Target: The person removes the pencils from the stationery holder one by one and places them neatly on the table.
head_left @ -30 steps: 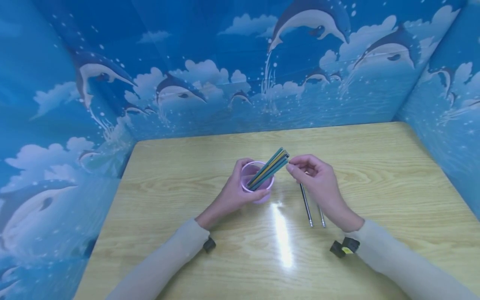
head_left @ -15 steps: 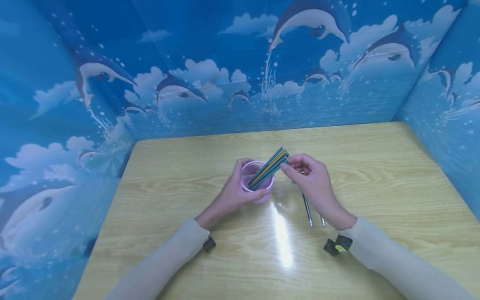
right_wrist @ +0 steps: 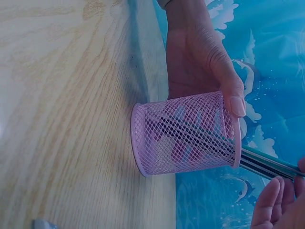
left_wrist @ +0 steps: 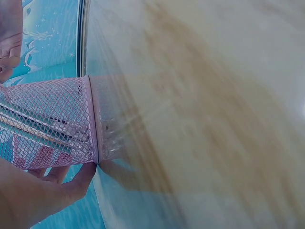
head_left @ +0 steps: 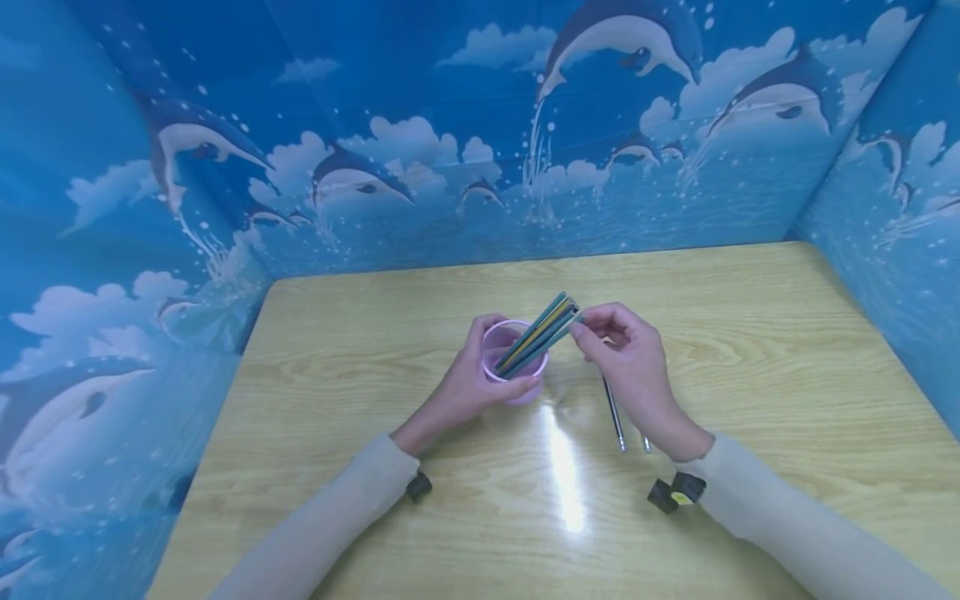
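A pink mesh pencil cup (head_left: 525, 395) stands upright on the table, and my left hand (head_left: 468, 375) grips it with fingers and thumb round its sides. Several green, yellow and dark pencils (head_left: 536, 337) lean out of the cup to the right. At their upper ends, my right hand (head_left: 630, 367) pinches a green pencil between thumb and forefinger. In the right wrist view the pencils' lower ends (right_wrist: 162, 125) show through the cup's mesh (right_wrist: 190, 138). Two pencils lie on the table, a dark one (head_left: 613, 414) and another (head_left: 647, 443) mostly hidden under my right hand.
The wood-grain table (head_left: 360, 358) is glossy and reflects a bright light streak in front of the cup. A blue backdrop (head_left: 465, 225) with dolphins borders its back and sides. Small black wrist cameras (head_left: 663, 496) sit at both sleeves.
My right hand moved slightly left to the pencil ends, then a little back to the right, with one pencil now angled slightly away from the others. My left hand and the cup stayed put.
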